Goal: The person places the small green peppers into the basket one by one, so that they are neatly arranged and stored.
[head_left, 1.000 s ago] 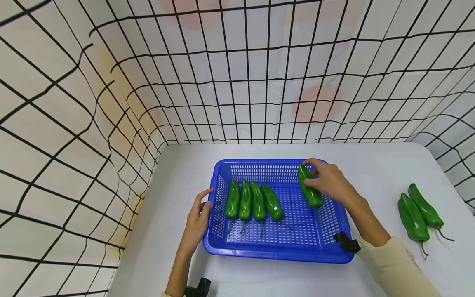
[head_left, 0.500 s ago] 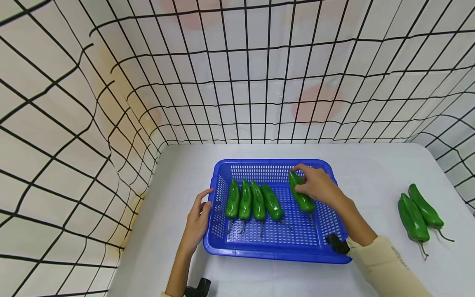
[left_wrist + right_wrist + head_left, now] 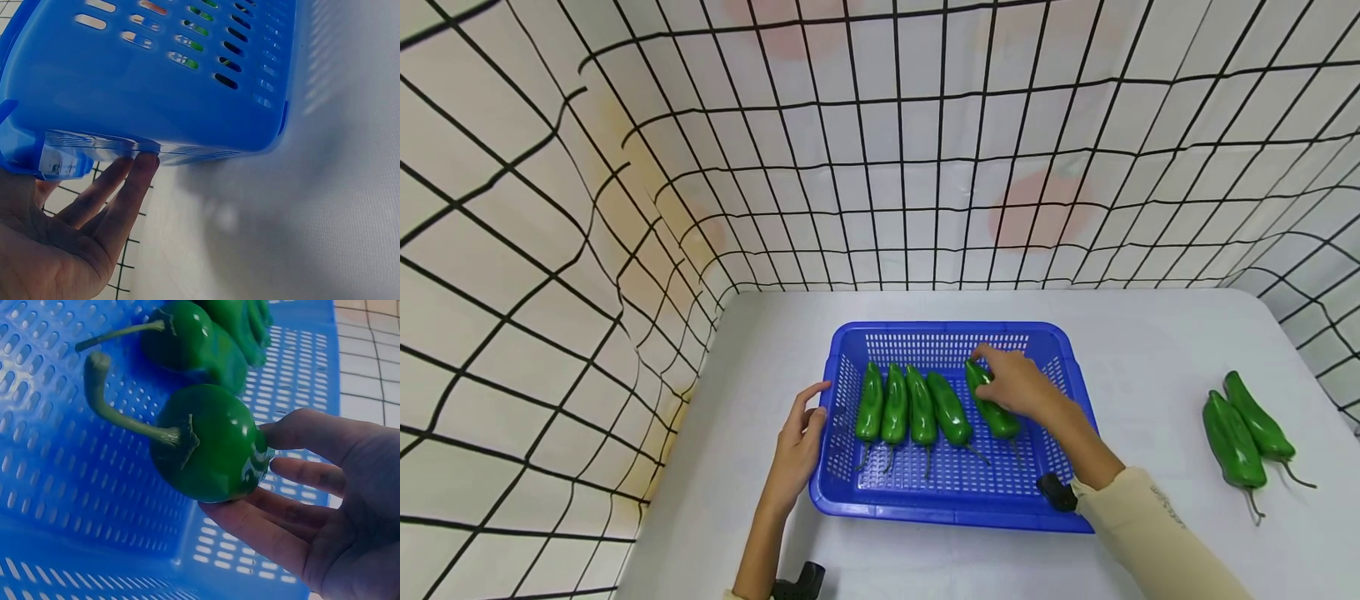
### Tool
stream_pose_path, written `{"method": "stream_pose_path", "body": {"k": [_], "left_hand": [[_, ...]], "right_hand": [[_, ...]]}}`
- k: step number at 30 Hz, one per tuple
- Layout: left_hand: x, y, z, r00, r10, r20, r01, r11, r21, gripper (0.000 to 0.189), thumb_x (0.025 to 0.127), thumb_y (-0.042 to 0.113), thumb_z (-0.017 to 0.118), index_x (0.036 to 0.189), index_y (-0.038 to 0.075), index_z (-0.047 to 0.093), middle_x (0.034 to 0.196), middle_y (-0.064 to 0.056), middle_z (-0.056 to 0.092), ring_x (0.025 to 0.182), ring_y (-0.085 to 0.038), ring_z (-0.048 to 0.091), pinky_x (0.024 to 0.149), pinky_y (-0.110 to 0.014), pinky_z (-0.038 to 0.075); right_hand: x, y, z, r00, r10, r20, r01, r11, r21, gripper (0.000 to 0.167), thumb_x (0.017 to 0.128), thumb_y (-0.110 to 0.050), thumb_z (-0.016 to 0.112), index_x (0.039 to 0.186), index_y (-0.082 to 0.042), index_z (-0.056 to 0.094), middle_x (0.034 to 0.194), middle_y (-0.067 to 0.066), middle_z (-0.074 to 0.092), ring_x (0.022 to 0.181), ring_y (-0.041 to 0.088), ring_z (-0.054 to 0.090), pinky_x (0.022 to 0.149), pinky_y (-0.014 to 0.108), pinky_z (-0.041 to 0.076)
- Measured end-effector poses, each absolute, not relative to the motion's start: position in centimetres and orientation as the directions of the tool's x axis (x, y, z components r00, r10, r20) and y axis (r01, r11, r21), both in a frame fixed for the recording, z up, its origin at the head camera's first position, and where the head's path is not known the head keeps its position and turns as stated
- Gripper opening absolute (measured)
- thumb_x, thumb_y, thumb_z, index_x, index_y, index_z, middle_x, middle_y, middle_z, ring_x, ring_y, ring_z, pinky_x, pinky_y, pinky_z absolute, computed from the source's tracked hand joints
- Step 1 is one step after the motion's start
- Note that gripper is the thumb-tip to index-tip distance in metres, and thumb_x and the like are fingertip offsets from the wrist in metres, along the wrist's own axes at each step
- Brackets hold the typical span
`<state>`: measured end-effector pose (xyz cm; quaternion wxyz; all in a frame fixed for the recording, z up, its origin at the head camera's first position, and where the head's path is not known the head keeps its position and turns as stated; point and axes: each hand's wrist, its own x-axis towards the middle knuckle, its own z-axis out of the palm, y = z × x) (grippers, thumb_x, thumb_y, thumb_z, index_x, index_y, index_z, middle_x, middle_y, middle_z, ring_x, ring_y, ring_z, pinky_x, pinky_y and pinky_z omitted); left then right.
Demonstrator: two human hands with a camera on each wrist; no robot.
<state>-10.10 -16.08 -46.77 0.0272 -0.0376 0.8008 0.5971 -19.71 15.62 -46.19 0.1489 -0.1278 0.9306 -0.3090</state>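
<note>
A blue perforated plastic basket [image 3: 955, 518] stands on the table with several green chili peppers [image 3: 921, 404] side by side in its left half. My right hand [image 3: 1018, 382] pinches another green chili pepper [image 3: 992, 408] between thumb and fingers, inside the basket just right of the row. In the right wrist view this held pepper [image 3: 209, 444] shows its stem end, and a row pepper [image 3: 181, 337] lies close beyond it. My left hand [image 3: 797, 442] is at the basket's left side. The left wrist view shows its fingers [image 3: 128, 206] fairly straight, fingertips against the outer wall.
On the table [image 3: 1150, 350] to the right of the basket lie two more green chili peppers, one nearer [image 3: 1234, 442] and one just behind [image 3: 1258, 417]. A black wire grid [image 3: 925, 167] borders the table at the back and both sides.
My right hand has moved left and slightly toward me with the held pepper, from the basket's right side to close by the row. The left hand and the basket have stayed put.
</note>
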Motion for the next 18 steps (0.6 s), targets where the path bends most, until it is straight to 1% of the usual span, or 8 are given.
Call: {"method": "stream_pose_path", "body": {"k": [4,8,14,18], "left_hand": [[-10.1,-16.1,-46.7,-0.996,-0.031,-0.086,-0.091,0.287,0.954,0.04,0.107,0.012,0.04,0.147,0.016,0.044,0.123,-0.027,0.062,0.096,-0.038,0.067,0.074,-0.043,0.059],[-10.0,-16.0,-46.7,-0.996,-0.035,-0.087,-0.094,0.287,0.953,0.04,0.107,0.012,0.04,0.147,0.016,0.044,0.123,-0.027,0.061,0.097,-0.038,0.067,0.073,-0.043,0.059],[-10.0,-16.0,-46.7,-0.996,-0.035,-0.086,-0.092,0.287,0.954,0.04,0.107,0.011,0.04,0.147,0.015,0.044,0.121,-0.027,0.062,0.095,-0.038,0.066,0.073,-0.042,0.059],[-10.0,-16.0,-46.7,-0.996,-0.035,-0.085,-0.092,0.287,0.954,0.04,0.107,0.011,0.04,0.147,0.015,0.044,0.12,-0.027,0.062,0.095,-0.038,0.066,0.072,-0.042,0.059]], "right_hand": [[-19.9,14.8,-46.8,-0.914,-0.349,-0.206,-0.17,0.792,-0.587,0.05,0.083,-0.001,0.068,0.131,0.004,0.054,0.103,0.023,0.064,0.062,0.018,0.061,0.047,0.027,0.052],[-20.1,14.0,-47.2,-0.906,-0.356,-0.228,-0.178,0.81,-0.559,0.049,0.083,-0.001,0.069,0.13,0.003,0.055,0.103,0.022,0.065,0.063,0.018,0.06,0.049,0.027,0.051],[-20.0,13.0,-47.6,-0.905,-0.36,-0.227,-0.198,0.828,-0.525,0.048,0.083,-0.002,0.072,0.128,0.002,0.057,0.108,0.023,0.066,0.076,0.025,0.063,0.056,0.03,0.053],[-19.9,12.5,-47.9,-0.907,-0.367,-0.207,-0.219,0.83,-0.513,0.048,0.082,-0.002,0.073,0.127,0.002,0.058,0.106,0.023,0.066,0.082,0.028,0.064,0.061,0.033,0.054]]}}
